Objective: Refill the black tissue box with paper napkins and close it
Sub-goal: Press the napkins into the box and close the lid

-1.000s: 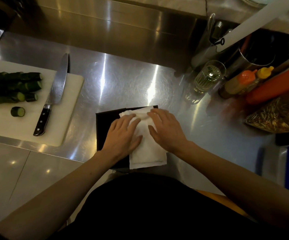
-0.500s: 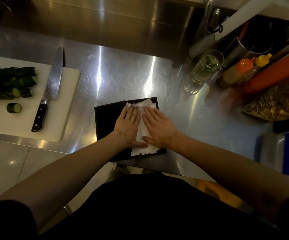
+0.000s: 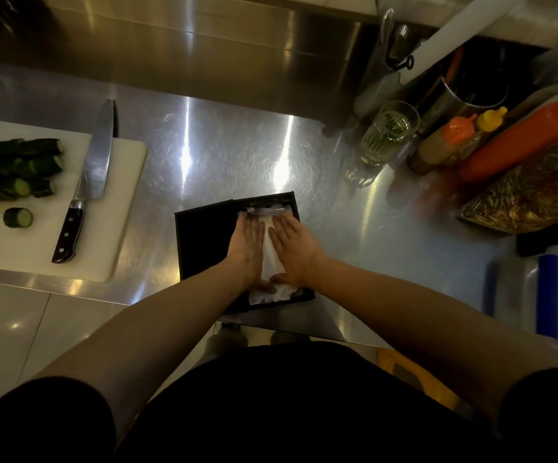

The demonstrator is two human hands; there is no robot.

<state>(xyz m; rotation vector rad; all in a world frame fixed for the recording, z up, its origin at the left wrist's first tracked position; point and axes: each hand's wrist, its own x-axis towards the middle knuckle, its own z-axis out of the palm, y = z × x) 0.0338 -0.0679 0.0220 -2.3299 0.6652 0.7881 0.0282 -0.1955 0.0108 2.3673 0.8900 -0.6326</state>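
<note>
Since the earlier frames the napkins (image 3: 268,262) have gone from lying loosely over the top of the black box (image 3: 271,196) to sitting down inside its walls, and both hands have drawn closer together on them.

The box lies on the steel counter (image 3: 204,155), to the right of the white cutting board (image 3: 117,208) and nearer the counter's front edge than the board is. The left hand (image 3: 246,242) and right hand (image 3: 292,243) press flat on the white stack side by side, fingers straight and grasping nothing. A flat black panel (image 3: 204,238), probably the open lid, lies between the board and the hands. A knife (image 3: 87,182) rests on the board's right side. A drinking glass (image 3: 384,138) stands well right of the board, farther back.

The likely trouble: the napkins look crumpled at the end nearest the person. If that bunched edge springs up once the hands lift, the lid could trap it and fail to shut. Hard pressing this near the counter edge could also shift the box.
</note>
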